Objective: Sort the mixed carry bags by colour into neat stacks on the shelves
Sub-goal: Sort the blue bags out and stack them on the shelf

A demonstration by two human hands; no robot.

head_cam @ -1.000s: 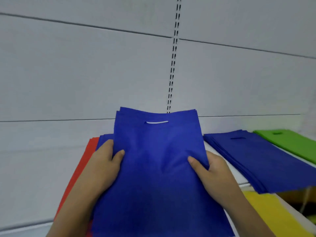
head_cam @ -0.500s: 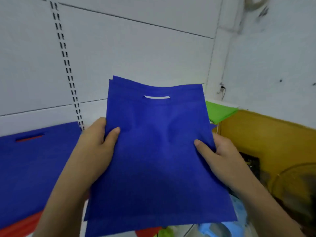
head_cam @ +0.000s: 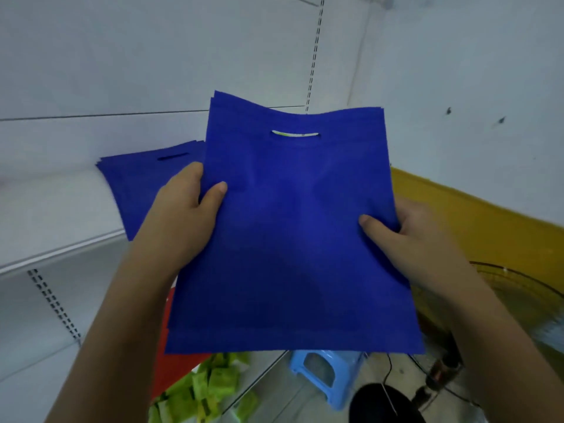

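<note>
Blue carry bags, a thin bundle, are held off the shelf, left hand and right hand each pinching a side edge. Best squared flush before landing on the blue stack by the shelf's front edge.

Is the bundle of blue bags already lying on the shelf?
No, the blue bags are held in the air, left hand and right hand gripping the side edges, in front of the blue stack on the shelf.
</note>
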